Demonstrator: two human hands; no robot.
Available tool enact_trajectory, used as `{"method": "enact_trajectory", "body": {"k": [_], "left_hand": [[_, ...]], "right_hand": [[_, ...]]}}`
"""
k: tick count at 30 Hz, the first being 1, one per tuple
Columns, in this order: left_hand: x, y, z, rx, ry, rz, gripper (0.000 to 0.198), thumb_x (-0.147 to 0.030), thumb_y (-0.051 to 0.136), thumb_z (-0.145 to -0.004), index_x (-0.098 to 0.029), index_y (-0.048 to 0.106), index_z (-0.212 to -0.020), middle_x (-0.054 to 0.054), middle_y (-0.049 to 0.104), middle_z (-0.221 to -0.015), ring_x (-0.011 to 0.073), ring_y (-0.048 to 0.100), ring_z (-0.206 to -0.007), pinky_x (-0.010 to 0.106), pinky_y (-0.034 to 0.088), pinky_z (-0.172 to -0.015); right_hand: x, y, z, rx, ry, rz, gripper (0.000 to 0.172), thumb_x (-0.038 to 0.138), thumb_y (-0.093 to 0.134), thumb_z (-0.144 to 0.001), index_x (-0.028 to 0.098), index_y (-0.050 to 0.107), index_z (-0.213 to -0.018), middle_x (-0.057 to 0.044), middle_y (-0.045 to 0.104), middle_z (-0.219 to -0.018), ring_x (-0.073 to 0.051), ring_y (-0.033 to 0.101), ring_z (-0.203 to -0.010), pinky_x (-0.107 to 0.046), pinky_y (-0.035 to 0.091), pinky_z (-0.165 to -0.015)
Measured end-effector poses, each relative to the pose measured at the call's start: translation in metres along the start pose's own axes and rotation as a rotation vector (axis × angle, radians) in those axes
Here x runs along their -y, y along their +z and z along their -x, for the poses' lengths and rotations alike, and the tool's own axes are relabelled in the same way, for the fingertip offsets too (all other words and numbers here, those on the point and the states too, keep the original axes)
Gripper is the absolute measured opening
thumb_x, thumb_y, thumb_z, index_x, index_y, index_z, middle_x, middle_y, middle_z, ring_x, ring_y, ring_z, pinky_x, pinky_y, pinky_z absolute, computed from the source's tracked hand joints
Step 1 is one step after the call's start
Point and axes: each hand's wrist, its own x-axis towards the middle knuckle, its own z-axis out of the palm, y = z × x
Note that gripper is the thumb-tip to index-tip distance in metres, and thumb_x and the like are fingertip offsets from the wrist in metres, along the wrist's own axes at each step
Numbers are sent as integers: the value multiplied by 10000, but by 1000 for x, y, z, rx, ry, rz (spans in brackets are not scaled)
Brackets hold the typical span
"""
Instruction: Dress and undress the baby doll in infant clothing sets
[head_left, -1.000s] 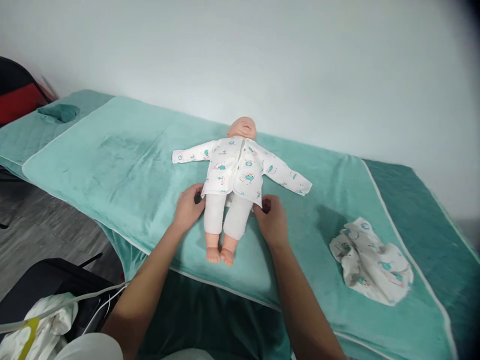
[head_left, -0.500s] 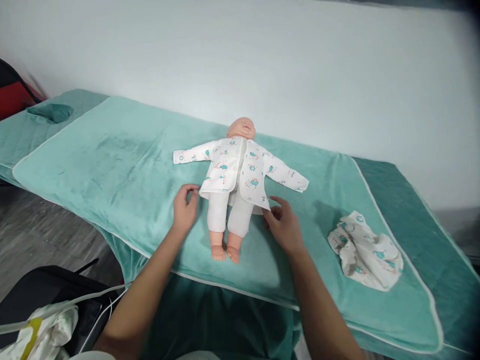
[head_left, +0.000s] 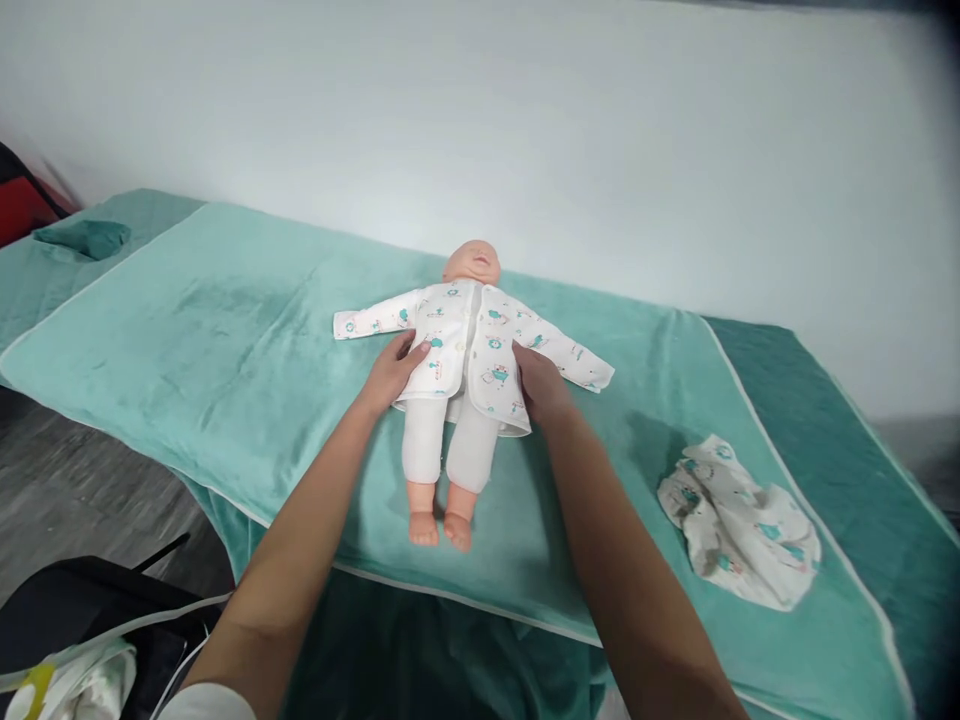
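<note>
Farthest left of the doll, well apart from it, is a black and red object (head_left: 26, 205), cut off by the edge of the view. A little nearer, a dark opening (head_left: 84, 240) shows in the teal covering. Well to the doll's near left is a black object (head_left: 82, 590), with a pale cable (head_left: 142, 624) crossing it and a crumpled white cloth (head_left: 105, 680) on it. A teal sheet (head_left: 225, 310) with a white edge spreads beneath the doll and out to both sides.

Just left of the doll, the left hand (head_left: 397, 368) touches its jacket, thumb laid over the front panel, fingers at the side; whether they pinch the cloth I cannot tell.

The doll (head_left: 424, 530) lies on its back on the sheet, head away from the person, feet toward them. Its patterned white jacket (head_left: 480, 345) has both sleeves spread outward and the front edges slightly parted; below it are white trousers (head_left: 424, 440).

Just right of the doll, the right hand (head_left: 538, 383) rests against the jacket's side; its fingers are mostly hidden, so their grip cannot be told. Farther right of the doll, well apart, lies a crumpled patterned garment (head_left: 742, 525).
</note>
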Motion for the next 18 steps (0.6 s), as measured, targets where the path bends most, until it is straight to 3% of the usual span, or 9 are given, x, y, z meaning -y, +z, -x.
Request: {"method": "enact_trajectory", "body": {"k": [4, 9, 13, 18], "left_hand": [[0, 12, -17, 25, 32, 170, 577, -451, 778, -838, -206, 653, -1345, 95, 613, -1508, 329, 562, -1416, 490, 441, -1211], [4, 26, -41, 14, 54, 276, 569, -360, 780, -849, -222, 628, -1380, 81, 566, -1559, 321, 518, -1466, 503, 424, -1237], [6, 27, -42, -7, 64, 269, 566, -365, 802, -828, -213, 647, -1351, 90, 608, -1515, 309, 542, -1440, 484, 434, -1228], [9, 22, -31, -111, 98, 89, 448, -446, 718, -887, -196, 698, -1258, 95, 710, -1351, 271, 663, -1229, 433, 516, -1101]], "right_hand": [[-1, 1, -5, 21, -160, -79, 307, 511, 777, -812, 257, 605, -825, 8, 741, -874, -197, 696, -826, -353, 590, -760], [-1, -3, -8, 102, -288, -151, 356, 460, 734, -840, 275, 670, -1137, -6, 748, -1215, -207, 708, -1060, -367, 584, -941], [-2, -5, -7, 97, -236, -141, 346, 442, 719, -822, 263, 677, -1116, -21, 774, -1154, -238, 744, -1010, -424, 612, -942], [-11, -14, 6, 82, -161, -127, 391, 385, 747, -747, 232, 700, -1104, -39, 797, -1075, -254, 754, -953, -449, 613, -951]]}}
